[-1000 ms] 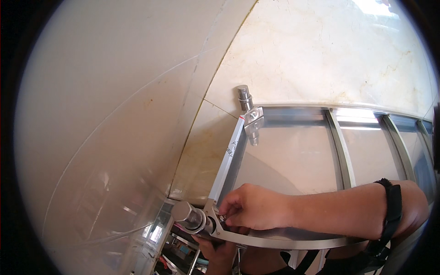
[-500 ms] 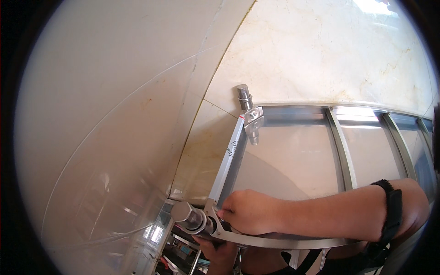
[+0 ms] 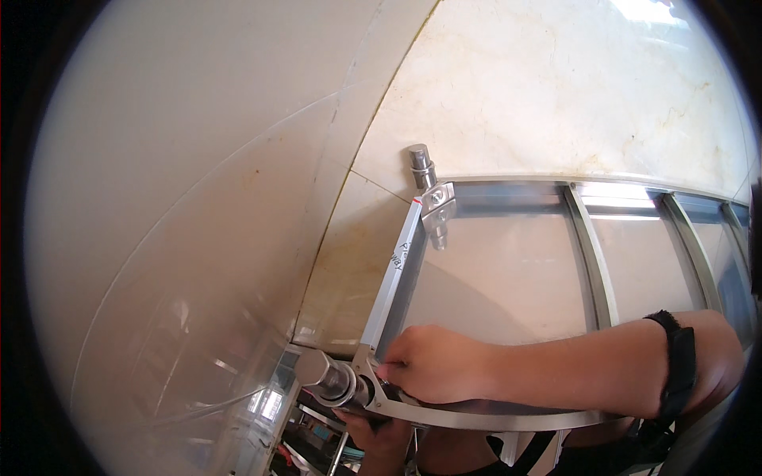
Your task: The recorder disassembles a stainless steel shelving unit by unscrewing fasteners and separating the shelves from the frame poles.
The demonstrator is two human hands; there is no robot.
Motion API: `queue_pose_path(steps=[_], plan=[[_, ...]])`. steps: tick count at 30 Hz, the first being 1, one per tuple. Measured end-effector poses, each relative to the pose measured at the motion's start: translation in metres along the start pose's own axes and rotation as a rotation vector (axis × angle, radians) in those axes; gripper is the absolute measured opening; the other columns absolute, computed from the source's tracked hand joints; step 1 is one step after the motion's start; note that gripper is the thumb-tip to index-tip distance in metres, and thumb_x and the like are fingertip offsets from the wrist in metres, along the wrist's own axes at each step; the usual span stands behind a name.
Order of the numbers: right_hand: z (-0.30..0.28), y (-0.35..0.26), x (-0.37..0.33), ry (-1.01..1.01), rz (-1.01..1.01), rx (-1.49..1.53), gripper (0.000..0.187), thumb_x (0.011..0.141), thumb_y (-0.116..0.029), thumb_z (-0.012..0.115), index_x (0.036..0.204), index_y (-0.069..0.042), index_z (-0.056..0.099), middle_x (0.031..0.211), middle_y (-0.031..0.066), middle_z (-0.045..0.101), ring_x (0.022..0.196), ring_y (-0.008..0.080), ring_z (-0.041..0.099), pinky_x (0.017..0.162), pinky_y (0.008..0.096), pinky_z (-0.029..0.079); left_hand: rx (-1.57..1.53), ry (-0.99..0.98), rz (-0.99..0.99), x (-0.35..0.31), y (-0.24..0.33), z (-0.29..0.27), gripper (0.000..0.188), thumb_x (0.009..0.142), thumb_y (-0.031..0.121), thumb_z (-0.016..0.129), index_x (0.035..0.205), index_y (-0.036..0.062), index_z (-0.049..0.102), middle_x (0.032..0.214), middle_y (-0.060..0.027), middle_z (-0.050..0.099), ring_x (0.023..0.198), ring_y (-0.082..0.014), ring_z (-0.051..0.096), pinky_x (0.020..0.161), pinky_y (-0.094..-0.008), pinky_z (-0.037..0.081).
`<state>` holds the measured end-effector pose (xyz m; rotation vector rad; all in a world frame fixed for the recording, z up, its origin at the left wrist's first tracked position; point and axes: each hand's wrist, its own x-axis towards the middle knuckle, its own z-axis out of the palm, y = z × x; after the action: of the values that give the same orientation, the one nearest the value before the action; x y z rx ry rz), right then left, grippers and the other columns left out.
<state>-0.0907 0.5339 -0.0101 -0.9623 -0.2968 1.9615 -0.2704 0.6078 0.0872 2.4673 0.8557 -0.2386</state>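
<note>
A metal frame (image 3: 587,262) with crossbars lies on its side or upside down before me. At its near left corner a thick round metal leg (image 3: 321,373) sticks out from a corner bracket (image 3: 367,373). My right hand (image 3: 429,361) reaches in from the right, curled closed inside that corner; its fingertips press together at the bracket, and what they pinch is hidden. Below the same corner, my left hand (image 3: 379,435) comes up against the underside of the leg, fingers bent and mostly covered by the metal. Another leg (image 3: 422,165) stands at the far left corner, fixed by a bolted plate (image 3: 438,202).
A glossy pale tiled wall (image 3: 190,198) rises on the left. Beyond the frame runs a cream tiled floor (image 3: 556,95). Below the near corner are cluttered items (image 3: 317,432), too dark to name. A black strap (image 3: 680,365) circles my right arm.
Hardly anything differs. The frame's far left corner sits very slightly higher and more to the left in the picture; both hands keep their places at the near corner.
</note>
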Motion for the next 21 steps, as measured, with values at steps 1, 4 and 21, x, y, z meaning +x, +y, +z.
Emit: queue_pose_path(steps=[1, 4, 21], plan=[[-0.001, -0.002, 0.0, 0.0, 0.0, 0.001, 0.025, 0.083, -0.022, 0.051, 0.085, 0.0, 0.062, 0.077, 0.0189, 0.061, 0.075, 0.0314, 0.06, 0.07, 0.0375, 0.045, -0.082, 0.018, -0.006, -0.002, -0.002, 0.001, 0.098, 0.065, 0.003, 0.074, 0.136, 0.0022, 0.007, 0.126, -0.029, 0.033, 0.109, -0.0391, 0.046, 0.088, -0.0475, 0.042], [-0.005, -0.006, 0.001, -0.077, 0.002, -0.014, 0.031, 0.085, -0.026, 0.046, 0.083, 0.0, 0.062, 0.08, 0.0217, 0.059, 0.08, 0.0375, 0.056, 0.073, 0.0402, 0.044, -0.272, 0.081, -0.078, -0.011, -0.01, 0.001, 0.096, 0.066, 0.002, 0.073, 0.136, 0.0033, 0.007, 0.126, -0.0289, 0.033, 0.11, -0.0396, 0.045, 0.089, -0.0479, 0.041], [-0.005, 0.011, -0.002, -0.049, -0.155, 0.179, 0.019, 0.081, -0.016, 0.056, 0.091, -0.001, 0.06, 0.076, 0.0142, 0.062, 0.07, 0.0246, 0.061, 0.066, 0.0341, 0.048, -0.907, 0.292, -0.434, 0.008, 0.013, 0.011, 0.069, 0.083, 0.023, 0.057, 0.134, 0.0028, 0.014, 0.12, -0.0246, 0.04, 0.107, -0.0326, 0.048, 0.089, -0.0459, 0.042]])
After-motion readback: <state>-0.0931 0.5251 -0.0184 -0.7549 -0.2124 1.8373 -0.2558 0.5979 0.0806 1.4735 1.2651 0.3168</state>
